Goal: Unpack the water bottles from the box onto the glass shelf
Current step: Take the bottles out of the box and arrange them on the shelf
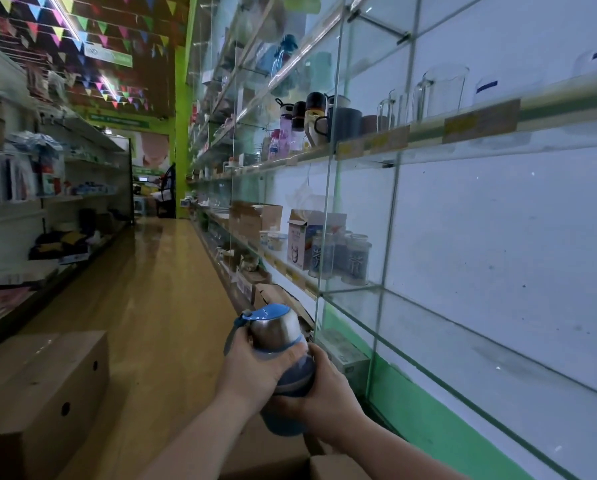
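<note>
A steel water bottle (278, 332) with a blue lid, blue strap and dark blue lower sleeve is held tilted in front of me, lid pointing up and away. My left hand (248, 367) grips its upper body from the left. My right hand (324, 393) wraps its lower part from the right. The glass shelf (463, 362) runs along the right wall, just right of the bottle. An open cardboard box (331, 467) shows at the bottom edge under my arms; its inside is hidden.
A large closed cardboard box (44, 386) sits on the floor at lower left. Several glass jars and cartons (338, 258) stand farther along the lower shelf, cups and bottles (310, 116) on the shelf above. The wooden aisle floor (165, 282) stretches ahead.
</note>
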